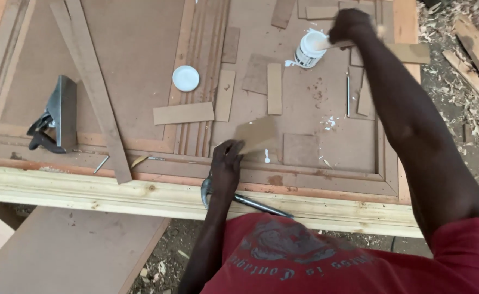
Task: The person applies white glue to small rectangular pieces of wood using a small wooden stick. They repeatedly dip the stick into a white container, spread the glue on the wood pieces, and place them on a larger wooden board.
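My left hand [227, 166] grips a small thin brown board piece [257, 134] by its near-left corner, holding it over the brown door panel [136, 49]. My right hand [350, 25] reaches far across the panel and holds a pale wooden stick [326, 42] dipped into a white glue tub [309, 50]. White glue is smeared beside the tub and dotted on the panel. A claw hammer [250, 203] lies on the pale timber edge [87, 193] just under my left wrist.
A white round lid [185, 78] sits mid-panel. Several small board offcuts [274, 88] lie scattered around. A metal hand plane [60, 113] rests at left beside a long slat [95, 87]. A thin metal rod [347, 95] lies right. Wood shavings [462, 65] cover the ground at right.
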